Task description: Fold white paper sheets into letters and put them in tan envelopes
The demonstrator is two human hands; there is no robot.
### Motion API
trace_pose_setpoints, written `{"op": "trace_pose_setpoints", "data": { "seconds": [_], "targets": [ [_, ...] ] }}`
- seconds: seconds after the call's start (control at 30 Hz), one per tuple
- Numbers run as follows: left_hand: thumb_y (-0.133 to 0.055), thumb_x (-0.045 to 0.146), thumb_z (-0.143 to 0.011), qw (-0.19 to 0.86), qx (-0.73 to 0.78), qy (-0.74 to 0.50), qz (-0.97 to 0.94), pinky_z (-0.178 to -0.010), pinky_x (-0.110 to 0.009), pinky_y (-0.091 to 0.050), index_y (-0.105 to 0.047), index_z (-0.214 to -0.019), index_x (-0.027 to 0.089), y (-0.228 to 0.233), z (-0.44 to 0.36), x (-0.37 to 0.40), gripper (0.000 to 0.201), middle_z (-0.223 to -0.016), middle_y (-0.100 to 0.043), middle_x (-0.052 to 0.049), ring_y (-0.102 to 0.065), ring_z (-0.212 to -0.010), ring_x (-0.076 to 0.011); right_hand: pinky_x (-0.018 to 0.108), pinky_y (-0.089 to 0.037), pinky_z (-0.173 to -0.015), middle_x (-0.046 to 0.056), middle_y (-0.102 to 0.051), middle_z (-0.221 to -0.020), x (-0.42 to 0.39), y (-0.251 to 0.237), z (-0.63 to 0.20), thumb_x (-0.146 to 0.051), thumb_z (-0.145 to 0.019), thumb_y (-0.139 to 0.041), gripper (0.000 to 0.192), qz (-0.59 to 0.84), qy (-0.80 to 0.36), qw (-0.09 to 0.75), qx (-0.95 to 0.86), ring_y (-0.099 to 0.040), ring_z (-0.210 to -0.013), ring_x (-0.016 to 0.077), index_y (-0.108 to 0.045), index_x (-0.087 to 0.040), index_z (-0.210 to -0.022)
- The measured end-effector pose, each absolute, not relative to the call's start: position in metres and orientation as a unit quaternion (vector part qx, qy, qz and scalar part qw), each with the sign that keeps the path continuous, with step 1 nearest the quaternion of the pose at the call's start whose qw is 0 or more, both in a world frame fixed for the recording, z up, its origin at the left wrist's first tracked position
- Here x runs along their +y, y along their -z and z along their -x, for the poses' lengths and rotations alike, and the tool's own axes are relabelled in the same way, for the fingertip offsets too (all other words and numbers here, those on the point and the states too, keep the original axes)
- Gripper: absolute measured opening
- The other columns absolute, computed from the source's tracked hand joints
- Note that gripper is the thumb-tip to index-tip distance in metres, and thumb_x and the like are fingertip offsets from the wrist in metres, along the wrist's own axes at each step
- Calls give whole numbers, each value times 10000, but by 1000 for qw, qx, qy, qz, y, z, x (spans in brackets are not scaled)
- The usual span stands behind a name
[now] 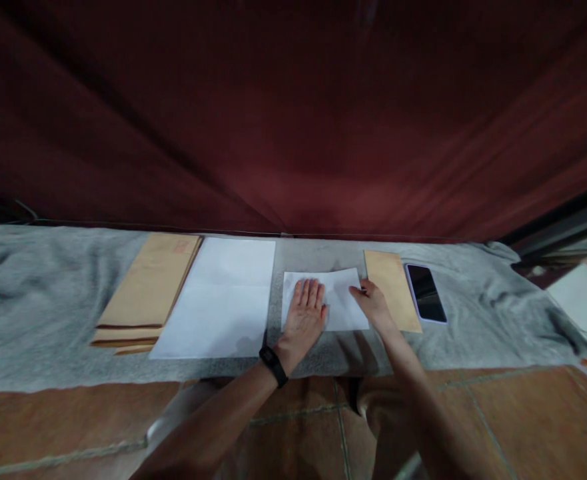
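Head view: a folded white sheet point(340, 303) is laid on the grey cloth point(38, 300), near the middle of the covered surface and close to its near edge. The left hand point(304, 319) is spread flat, palm down, on the sheet's left part, fingers extended away from the body; the paper seems to be pinned this way so that it cannot slide and the layers are kept flush. The right hand point(372, 303) is set at the sheet's right part, fingers curled onto the paper near its edge. Whether that edge is pinched or only pressed cannot be told. The pressing looks suited to flattening a crease, which is offered as a judgement only.

The sheet's long axis is seen to run left to right, parallel to the near edge of the cloth, with its short sides facing the two stacks at either hand. It lies flat, with the far right corner slightly raised or uneven.

Just right of the sheet, touching or nearly touching it, a brown envelope point(392, 290) is placed with its long axis running away from the body. A phone point(426, 293) is laid screen up beside that. To the left, unfolded white paper point(226, 297) is spread, and beyond it an envelope stack point(146, 293) is kept. A dark red curtain point(293, 113) hangs behind.
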State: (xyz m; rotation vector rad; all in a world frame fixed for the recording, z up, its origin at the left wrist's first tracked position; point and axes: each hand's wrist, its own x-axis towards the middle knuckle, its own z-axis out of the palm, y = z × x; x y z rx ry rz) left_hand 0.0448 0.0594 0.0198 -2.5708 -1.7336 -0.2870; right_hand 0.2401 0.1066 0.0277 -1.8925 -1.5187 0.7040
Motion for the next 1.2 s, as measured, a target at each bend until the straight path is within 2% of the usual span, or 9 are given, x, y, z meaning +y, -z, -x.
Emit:
{"op": "trace_pose_setpoints", "data": {
  "seconds": [0.17, 0.33, 0.5, 0.63, 0.7, 0.8, 0.9, 1.03, 1.2],
  "targets": [
    [-352, 318, -1003, 11, -561, 93, 822, -1252, -519, -155, -401, -1496, 67, -23, -43, 60, 554, -1563, -395, -170, -312, -1483, -289, 320, -499, -631, 27, -695, -676, 101, -36, -235, -438, -685, -653, 307, 616, -493, 373, -489, -639, -682, 214, -701, -164, -816],
    [-363, 405, -1001, -1, -582, 119, 804, -1230, -513, -222, -397, -1502, 101, -25, -31, 68, 587, -1562, -411, -151, -353, -1465, -291, 352, -527, -665, 52, -732, -715, 94, -47, -233, -460, -643, -732, 333, 578, -564, 391, -442, -663, -688, 235, -730, -157, -782],
    [-359, 382, -1001, -22, -620, 150, 770, -1187, -531, -308, -362, -1517, 87, -27, -16, 86, 594, -1568, -390, -183, -363, -1457, -322, 325, -515, -614, 51, -723, -692, 98, -49, -240, -519, -623, -755, 389, 599, -534, 415, -428, -650, -646, 227, -725, -157, -763],
    [-388, 347, -993, -35, -626, 214, 749, -1173, -507, -341, -317, -1526, 75, -29, -6, 98, 602, -1578, -360, -215, -338, -1471, -310, 320, -524, -607, 70, -734, -748, 100, -57, -244, -599, -693, -704, 480, 604, -476, 475, -427, -662, -679, 235, -722, -148, -855],
    [-395, 353, -992, -56, -621, 259, 737, -1182, -491, -334, -308, -1524, 65, -31, -2, 103, 611, -1590, -331, -227, -314, -1482, -303, 333, -550, -658, 86, -748, -829, 97, -64, -244, -605, -791, -630, 497, 601, -421, 516, -443, -685, -755, 248, -721, -140, -944],
    [-389, 370, -995, -126, -609, 337, 707, -1215, -471, -291, -337, -1518, 101, -36, 2, 108, 590, -1611, -306, -191, -288, -1496, -275, 392, -569, -855, 111, -749, -1050, 88, -74, -244, -497, -930, -528, 420, 573, -299, 560, -519, -694, -990, 273, -711, -162, -1103],
    [-409, 369, -992, -221, -613, 416, 635, -1240, -433, -244, -401, -1493, 163, -41, 8, 114, 542, -1606, -346, -134, -301, -1493, -241, 413, -526, -1009, 86, -697, -1244, 76, -78, -241, -326, -985, -467, 352, 503, -189, 512, -670, -642, -1164, 257, -662, -239, -1265],
    [-446, 369, -987, -327, -645, 480, 496, -1232, -418, -261, -504, -1414, 171, -45, 21, 125, 475, -1533, -471, -113, -401, -1440, -242, 413, -500, -1062, 71, -623, -1377, 61, -69, -228, -148, -956, -470, 450, 429, -77, 346, -831, -606, -1225, 231, -576, -245, -1382],
    [-535, 333, -938, -310, -635, 467, 532, -1168, -457, -374, -550, -1365, 184, -45, 28, 127, 453, -1440, -567, -124, -513, -1350, -266, 383, -490, -1061, 90, -661, -1320, 44, -50, -207, -103, -929, -542, 418, 394, -27, 199, -897, -633, -1168, 221, -606, -206, -1329]
  ]
}}
